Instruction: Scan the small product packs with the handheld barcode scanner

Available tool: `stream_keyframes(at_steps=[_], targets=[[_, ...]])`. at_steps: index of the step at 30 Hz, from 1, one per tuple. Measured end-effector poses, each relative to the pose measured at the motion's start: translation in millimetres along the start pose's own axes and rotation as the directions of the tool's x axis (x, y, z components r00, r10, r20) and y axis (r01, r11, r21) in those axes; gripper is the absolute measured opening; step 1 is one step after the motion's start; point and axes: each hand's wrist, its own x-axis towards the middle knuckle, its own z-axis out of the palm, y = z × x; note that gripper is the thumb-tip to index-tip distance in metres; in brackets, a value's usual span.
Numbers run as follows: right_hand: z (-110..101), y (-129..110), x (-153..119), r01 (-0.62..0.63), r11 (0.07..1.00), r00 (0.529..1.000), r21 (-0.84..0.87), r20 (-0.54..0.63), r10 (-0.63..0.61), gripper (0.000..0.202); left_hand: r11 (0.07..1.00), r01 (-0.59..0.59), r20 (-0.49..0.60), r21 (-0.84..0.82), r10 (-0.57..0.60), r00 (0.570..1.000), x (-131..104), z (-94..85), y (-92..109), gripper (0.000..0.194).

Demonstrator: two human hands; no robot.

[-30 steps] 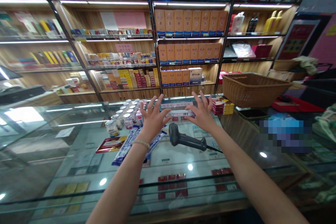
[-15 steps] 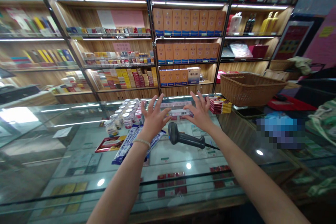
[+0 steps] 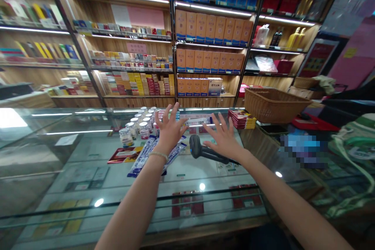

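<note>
My left hand (image 3: pixel 170 131) hovers over the glass counter with its fingers spread and nothing held. Under its wrist lie long blue-and-white packets (image 3: pixel 143 155). My right hand (image 3: pixel 225 136), also with fingers apart, is over the handle of a dark barcode scanner (image 3: pixel 195 147) and partly hides it. A narrow white-and-blue pack (image 3: pixel 197 121) lies just beyond and between both hands; its left end comes close to my left thumb. Whether either hand touches it, I cannot tell. Left of my left hand stand several white-lidded jars (image 3: pixel 143 130).
A red-and-yellow packet (image 3: pixel 123 155) lies flat at the left. Stacked red-and-yellow packs (image 3: pixel 241 119) stand right of my right hand, beside a wicker basket (image 3: pixel 275 105). Lit shelves with orange boxes (image 3: pixel 211 27) rise behind the glass counter (image 3: pixel 175 183).
My right hand has come down and nearer, spreading over the scanner's handle. The narrow pack shows more fully and lies slightly slanted. The view has shifted a little.
</note>
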Motion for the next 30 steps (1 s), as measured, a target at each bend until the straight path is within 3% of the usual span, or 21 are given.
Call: stream_keyframes(at_steps=[8,21,25,30], targets=[[-1,-19,-19,0.022,0.999,0.996,0.033,0.087,-0.024,0.077,0.999,0.037,0.003,-0.023,-0.037,0.999,-3,3.8,-5,0.027],[17,-51,-28,-0.087,0.994,0.992,0.069,0.093,0.08,0.032,0.999,0.043,0.012,-0.015,-0.043,0.999,-6,3.9,-5,0.026],[19,-46,-23,-0.098,0.992,0.993,0.083,0.067,0.093,0.03,0.998,0.056,0.004,-0.026,-0.056,0.998,-6,4.8,-6,0.026],[3,-21,-10,-0.189,0.964,0.981,0.185,0.082,0.176,0.036,0.998,0.069,-0.026,0.003,-0.069,0.997,-6,5.7,-9,0.026]])
